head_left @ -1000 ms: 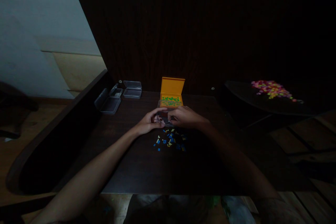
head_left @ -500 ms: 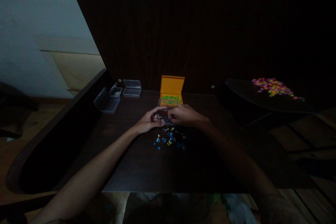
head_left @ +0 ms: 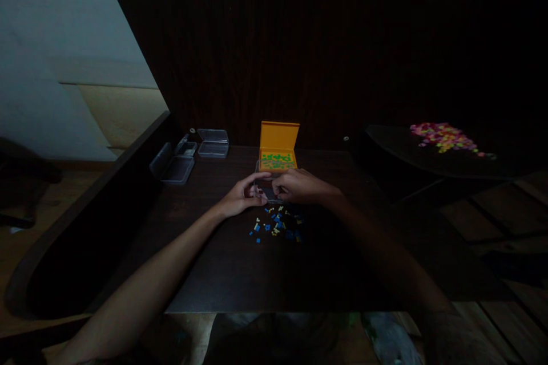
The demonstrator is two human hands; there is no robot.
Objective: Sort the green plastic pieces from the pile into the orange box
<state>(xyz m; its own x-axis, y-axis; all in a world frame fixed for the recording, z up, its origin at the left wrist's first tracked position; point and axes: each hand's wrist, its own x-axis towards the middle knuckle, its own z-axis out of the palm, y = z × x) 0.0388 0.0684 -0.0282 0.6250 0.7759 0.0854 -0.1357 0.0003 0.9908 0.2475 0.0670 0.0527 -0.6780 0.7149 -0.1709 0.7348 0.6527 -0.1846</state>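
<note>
Fingers [head_left: 259, 175] of your left hand [head_left: 238, 198], spread from the thumb [head_left: 257, 201], hold one end of the clear case [head_left: 269, 190], just beyond the loose pieces [head_left: 278, 224]; your right hand [head_left: 302, 187] curls over it, but I cannot tell whether it pinches anything. Brace the case level; work lightly.

Bare forearms [head_left: 171, 274], bare hands [head_left: 240, 197] [head_left: 299, 187], dark clothing [head_left: 257, 339]

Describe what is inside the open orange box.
Small green pieces lie scattered in the base of the orange box. A clear lid in front overlaps the nearer ones, which show dimly through it. Anything beneath the pieces is hidden.
</note>
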